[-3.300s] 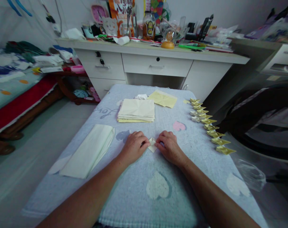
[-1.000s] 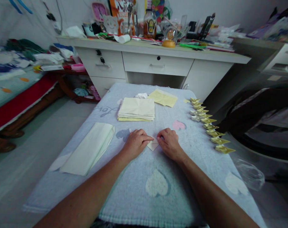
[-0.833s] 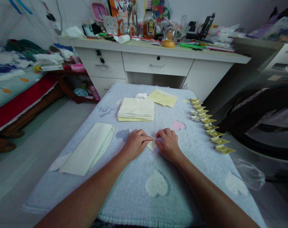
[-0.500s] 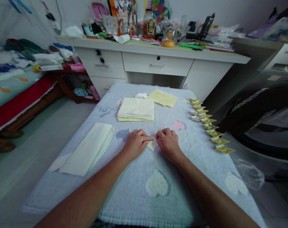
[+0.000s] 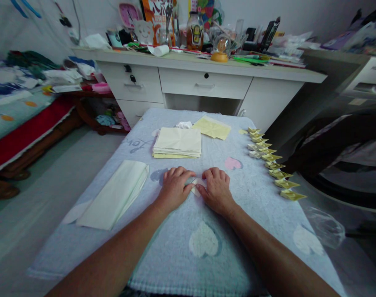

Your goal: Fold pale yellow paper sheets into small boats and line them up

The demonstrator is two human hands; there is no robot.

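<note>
A small piece of folded pale paper (image 5: 197, 187) lies on the cloth-covered table between my two hands, partly hidden by the fingers. My left hand (image 5: 176, 186) grips its left side, thumb and forefinger at the edge. From the other side my right hand (image 5: 217, 189) holds it, the thumb on the paper and the fingers curled beyond. Just past the hands sits a stack of creased paper sheets (image 5: 177, 142). Along the table's right edge stands a row of several small folded paper boats (image 5: 276, 165), yellow and whitish.
A longer folded pale paper bundle (image 5: 113, 194) lies at the left. Behind the stack are a yellow sheet (image 5: 213, 127) and a crumpled white tissue (image 5: 184, 124). A cluttered white desk (image 5: 206, 84) stands beyond the table. A front-loading washing machine (image 5: 345, 156) is at the right.
My right thumb has come down and left onto the paper. The left hand's forefinger has drawn back from across the paper, and its thumb now shows at the edge.
</note>
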